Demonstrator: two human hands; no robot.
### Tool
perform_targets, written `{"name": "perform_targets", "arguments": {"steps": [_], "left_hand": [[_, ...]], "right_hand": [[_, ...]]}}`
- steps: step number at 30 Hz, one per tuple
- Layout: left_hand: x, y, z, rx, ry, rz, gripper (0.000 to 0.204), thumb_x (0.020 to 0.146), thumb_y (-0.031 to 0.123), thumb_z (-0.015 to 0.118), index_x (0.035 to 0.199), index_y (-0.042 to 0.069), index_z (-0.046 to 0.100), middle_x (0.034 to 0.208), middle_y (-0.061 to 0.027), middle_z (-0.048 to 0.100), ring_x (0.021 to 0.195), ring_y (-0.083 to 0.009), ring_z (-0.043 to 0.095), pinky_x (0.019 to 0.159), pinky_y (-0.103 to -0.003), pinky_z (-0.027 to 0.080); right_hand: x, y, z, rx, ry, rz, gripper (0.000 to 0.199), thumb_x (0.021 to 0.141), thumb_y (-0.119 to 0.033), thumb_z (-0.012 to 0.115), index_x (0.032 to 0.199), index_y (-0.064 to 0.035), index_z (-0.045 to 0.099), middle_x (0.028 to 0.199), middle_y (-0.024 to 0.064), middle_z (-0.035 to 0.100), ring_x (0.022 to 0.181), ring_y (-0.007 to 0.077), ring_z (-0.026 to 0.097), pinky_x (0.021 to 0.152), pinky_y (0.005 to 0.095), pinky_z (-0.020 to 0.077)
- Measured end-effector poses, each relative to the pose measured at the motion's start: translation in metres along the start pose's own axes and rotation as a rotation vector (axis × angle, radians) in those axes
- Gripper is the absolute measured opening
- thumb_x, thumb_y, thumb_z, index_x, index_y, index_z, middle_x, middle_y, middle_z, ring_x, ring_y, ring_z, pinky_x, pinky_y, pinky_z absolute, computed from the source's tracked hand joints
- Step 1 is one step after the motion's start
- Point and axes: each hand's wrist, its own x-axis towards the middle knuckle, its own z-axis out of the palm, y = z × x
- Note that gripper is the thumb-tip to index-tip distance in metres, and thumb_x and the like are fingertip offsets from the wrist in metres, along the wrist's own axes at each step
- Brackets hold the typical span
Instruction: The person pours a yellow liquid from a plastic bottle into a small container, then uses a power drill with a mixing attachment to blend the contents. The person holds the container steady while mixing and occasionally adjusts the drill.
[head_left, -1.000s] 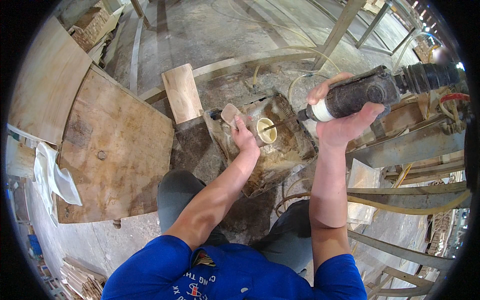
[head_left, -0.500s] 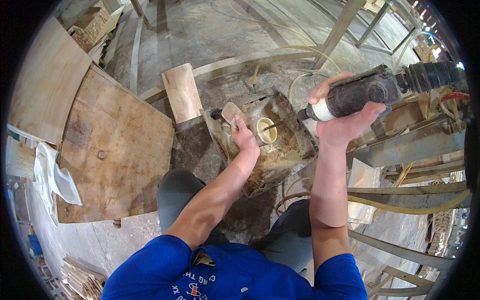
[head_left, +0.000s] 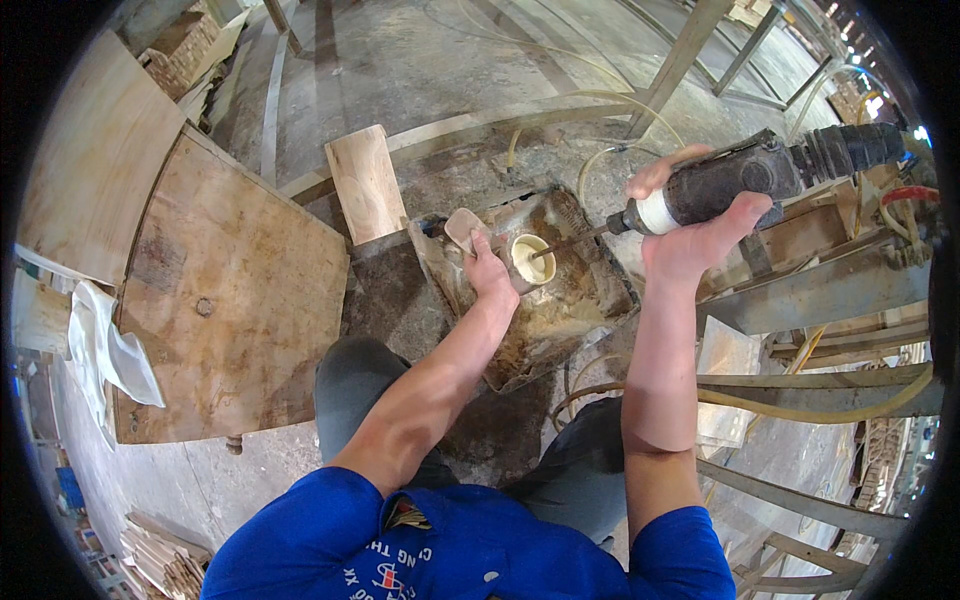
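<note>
My right hand (head_left: 690,235) is closed around a dark power drill (head_left: 725,187) with a white band near its chuck. From the chuck a long thin rod (head_left: 585,240) slants down to the left, its end inside a pale cup (head_left: 533,275) with creamy contents. My left hand (head_left: 488,268) is closed at the cup's left side, steadying it. A flat beige piece with rounded corners (head_left: 461,226) sticks out beyond the left fingers; whether it joins the cup is hidden by the hand. Below the cup lies a stained, shallow tray-like sheet (head_left: 520,350).
A wooden board (head_left: 363,190) stands just beyond the tray. Large plywood panels (head_left: 230,310) fill the left, with a white cloth (head_left: 105,345) hanging there. Metal frames (head_left: 830,290) and a yellow hose (head_left: 840,415) crowd the right. Stacked wood strips (head_left: 165,565) lie lower left.
The drill has shifted slightly up and away from the cup, exposing more of the rod. My left hand and the cup stay nearly in place.
</note>
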Motion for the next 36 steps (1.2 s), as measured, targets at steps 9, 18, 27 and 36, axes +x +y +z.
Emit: {"name": "perform_targets", "arguments": {"steps": [9, 18, 27, 36], "left_hand": [[0.005, 0.004, 0.001, -0.027, -0.066, -0.111, 0.04, 0.09, 0.037, 0.05, 0.118, 0.01, 0.042, 0.101, -0.0111, 0.057, 0.083, -0.0249, 0.06, 0.07, -0.043, 0.053], [0.017, 0.009, -0.006, 0.209, -0.038, -0.396, 0.053, 0.087, 0.043, 0.053, 0.126, 0.01, 0.039, 0.12, -0.0071, 0.05, 0.102, -0.0252, 0.053, 0.087, -0.046, 0.044], [0.014, -0.005, -0.003, 0.223, -0.115, -0.261, 0.056, 0.086, 0.051, 0.049, 0.126, 0.012, 0.042, 0.121, -0.0082, 0.053, 0.104, -0.0264, 0.055, 0.091, -0.049, 0.042], [-0.011, -0.013, 0.0, 0.406, -0.224, -0.637, 0.062, 0.088, 0.058, 0.034, 0.114, 0.005, 0.054, 0.113, -0.0129, 0.058, 0.103, -0.0305, 0.055, 0.092, -0.049, 0.041]], "right_hand": [[0.008, -0.001, -0.009, 0.044, 0.096, 0.045, 0.074, 0.075, -0.077, 0.033, 0.083, -0.0045, 0.047, 0.058, 0.011, 0.048, 0.051, 0.0236, 0.047, 0.05, 0.0351, 0.0402], [0.022, 0.004, -0.032, 0.131, 0.35, 0.195, 0.066, 0.081, -0.071, 0.031, 0.081, -0.0067, 0.047, 0.059, 0.0097, 0.048, 0.051, 0.023, 0.048, 0.05, 0.0364, 0.0401], [0.021, 0.009, -0.043, 0.179, 0.287, 0.054, 0.057, 0.086, -0.057, 0.042, 0.078, -0.0009, 0.052, 0.055, 0.0108, 0.054, 0.042, 0.0184, 0.054, 0.041, 0.0286, 0.0461], [0.011, 0.003, -0.03, 0.05, 0.156, 0.067, 0.044, 0.087, -0.044, 0.051, 0.075, -0.0017, 0.055, 0.057, 0.009, 0.057, 0.045, 0.014, 0.055, 0.042, 0.026, 0.0452]]}}
